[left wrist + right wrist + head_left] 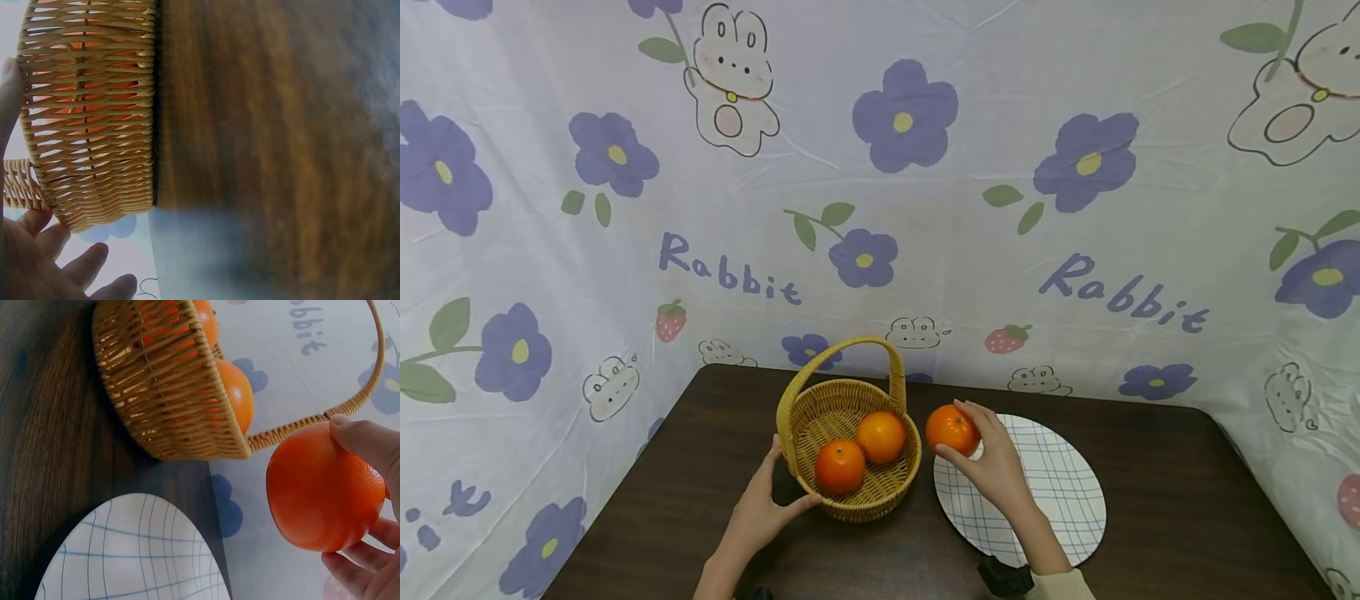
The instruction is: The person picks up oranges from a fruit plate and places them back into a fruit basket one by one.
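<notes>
My right hand [996, 462] holds an orange [952, 430] between thumb and fingers, over the far left edge of a round white plate [1052, 492] with blue grid lines. In the right wrist view, this orange [325, 487] is in front of the basket handle. To its left stands a yellow wicker basket [865, 508] with an arched handle, holding two more oranges [840, 467]. My left hand [758, 512] is spread against the basket's left side, its thumb at the front rim. In the left wrist view, fingertips [53, 237] touch the weave near the handle's base; the other fingers extend loosely.
Basket and plate stand on a dark brown wooden table [700, 467]. Behind and beside it hangs a pale cloth [955, 208] printed with purple flowers and rabbits. The basket's handle [850, 343] rises above its rim.
</notes>
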Demonstrator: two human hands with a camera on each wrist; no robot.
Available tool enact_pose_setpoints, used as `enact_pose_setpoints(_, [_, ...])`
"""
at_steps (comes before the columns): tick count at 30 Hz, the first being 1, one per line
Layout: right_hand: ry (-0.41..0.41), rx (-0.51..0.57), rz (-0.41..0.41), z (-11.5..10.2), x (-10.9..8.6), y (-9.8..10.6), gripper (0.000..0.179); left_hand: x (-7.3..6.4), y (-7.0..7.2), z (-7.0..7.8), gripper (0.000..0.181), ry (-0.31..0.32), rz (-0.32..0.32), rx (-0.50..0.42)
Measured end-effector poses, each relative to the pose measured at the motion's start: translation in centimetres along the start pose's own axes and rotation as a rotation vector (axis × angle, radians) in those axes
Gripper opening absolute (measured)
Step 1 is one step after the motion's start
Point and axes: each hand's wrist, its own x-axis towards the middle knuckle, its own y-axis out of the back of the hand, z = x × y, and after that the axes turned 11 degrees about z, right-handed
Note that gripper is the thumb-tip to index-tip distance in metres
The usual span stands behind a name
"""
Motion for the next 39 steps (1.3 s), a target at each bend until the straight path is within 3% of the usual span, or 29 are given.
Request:
enact_pose_setpoints(15, [0.057,0.003,-0.049,-1.7,0.0,-1.6,0.066,0.0,-0.2,-0.2,0.112,-0.019,0.015,-0.006])
enact_pose_setpoints(39, [0.062,0.01,-0.135,-3.7,-0.9,-3.7,0.063,0.0,-0.2,-0.3,0.11,-0.033,0.019,-0.019])
